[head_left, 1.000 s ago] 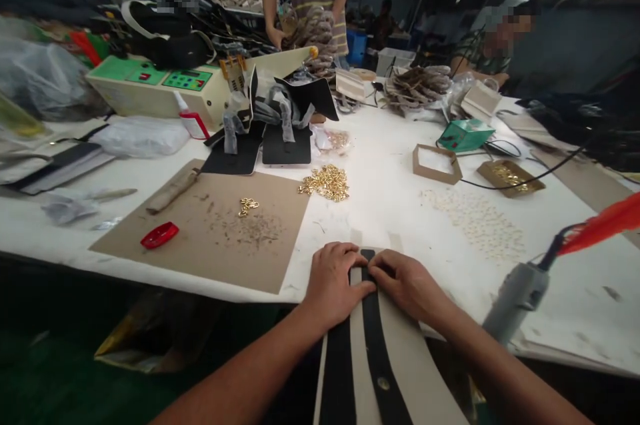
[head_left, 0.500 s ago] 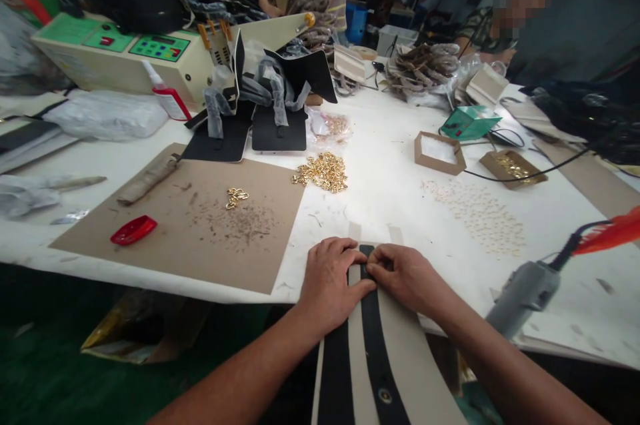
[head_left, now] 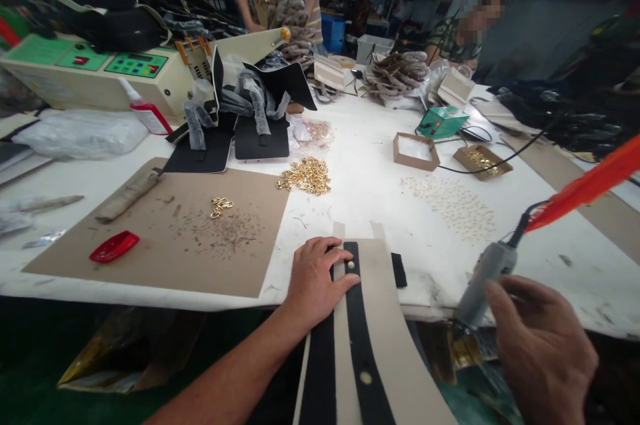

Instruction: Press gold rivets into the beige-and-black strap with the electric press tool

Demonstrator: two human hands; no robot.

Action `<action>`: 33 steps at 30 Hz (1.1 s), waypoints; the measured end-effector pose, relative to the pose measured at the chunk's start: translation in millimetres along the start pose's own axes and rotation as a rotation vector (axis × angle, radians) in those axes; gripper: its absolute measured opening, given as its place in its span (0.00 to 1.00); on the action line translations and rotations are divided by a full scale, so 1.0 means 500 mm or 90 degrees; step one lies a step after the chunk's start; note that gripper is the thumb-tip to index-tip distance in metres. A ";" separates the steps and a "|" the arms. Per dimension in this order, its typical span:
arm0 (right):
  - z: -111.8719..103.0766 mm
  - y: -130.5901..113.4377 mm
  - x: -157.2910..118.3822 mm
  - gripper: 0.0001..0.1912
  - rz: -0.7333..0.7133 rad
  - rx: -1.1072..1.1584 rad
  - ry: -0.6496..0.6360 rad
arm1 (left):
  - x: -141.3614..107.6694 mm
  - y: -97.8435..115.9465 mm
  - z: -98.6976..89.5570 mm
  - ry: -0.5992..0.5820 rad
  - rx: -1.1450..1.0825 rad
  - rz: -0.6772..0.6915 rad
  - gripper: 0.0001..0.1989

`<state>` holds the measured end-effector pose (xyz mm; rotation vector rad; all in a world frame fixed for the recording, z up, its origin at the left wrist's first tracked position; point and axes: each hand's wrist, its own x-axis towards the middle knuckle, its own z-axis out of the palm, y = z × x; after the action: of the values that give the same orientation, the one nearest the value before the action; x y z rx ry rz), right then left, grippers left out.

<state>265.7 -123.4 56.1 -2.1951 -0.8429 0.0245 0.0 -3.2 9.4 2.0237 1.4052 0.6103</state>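
My left hand (head_left: 317, 278) holds down the upper end of a black strap (head_left: 356, 318), which lies on a long beige panel (head_left: 383, 305). Its index finger and thumb rest on either side of a small pale round fastener (head_left: 351, 265). Lower on the same strap sits another round fastener (head_left: 366, 378). A second black strip (head_left: 320, 371) runs alongside, partly under my left wrist. Off to the right, my right hand (head_left: 543, 338) has its thumb and fingers apart, close beside a grey hand-held power tool (head_left: 485, 281); whether it touches the tool I cannot tell.
An orange-red cloth (head_left: 585, 188) hangs by the tool's cable. Small parts (head_left: 450, 205) lie scattered on the white table. Gold clasps (head_left: 306, 176) are heaped near cardboard (head_left: 165, 238) holding a red dish (head_left: 115, 247). Open boxes (head_left: 416, 151) and a green power unit (head_left: 443, 122) stand behind. People work across the table.
My right hand has left the strap and moved right, to beside the power tool. The fastener between my left fingers now shows. The view has shifted slightly right.
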 end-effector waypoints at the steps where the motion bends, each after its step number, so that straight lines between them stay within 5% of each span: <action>1: -0.011 0.022 0.010 0.32 0.044 -0.013 0.022 | 0.000 0.001 0.000 0.001 0.003 0.000 0.15; 5: -0.002 0.079 0.062 0.50 0.117 0.000 -0.105 | 0.003 0.002 -0.002 0.000 0.020 0.012 0.14; 10: 0.029 0.072 0.086 0.37 0.096 -0.033 -0.285 | 0.004 0.003 -0.003 0.001 0.017 0.005 0.15; 14: 0.029 0.001 0.060 0.39 0.104 0.286 -0.330 | 0.002 0.002 -0.001 -0.002 0.005 -0.001 0.16; 18: 0.053 -0.134 0.031 0.35 0.038 0.706 -0.343 | 0.000 -0.001 0.000 0.004 0.005 0.010 0.15; 23: 0.136 -0.260 -0.006 0.20 -0.020 0.702 -0.354 | -0.002 -0.005 0.002 0.007 0.000 0.009 0.15; 27: 0.186 -0.270 -0.028 0.11 -0.104 0.669 -0.388 | -0.002 -0.006 0.003 0.004 -0.004 0.013 0.15; 33: 0.212 -0.264 -0.037 0.12 -0.178 0.644 -0.415 | -0.001 -0.009 0.003 0.001 -0.009 0.011 0.15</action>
<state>148.3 -0.6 65.4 -1.0874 -1.1380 0.8684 -2.2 -2.7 5.1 2.0269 1.3816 0.6269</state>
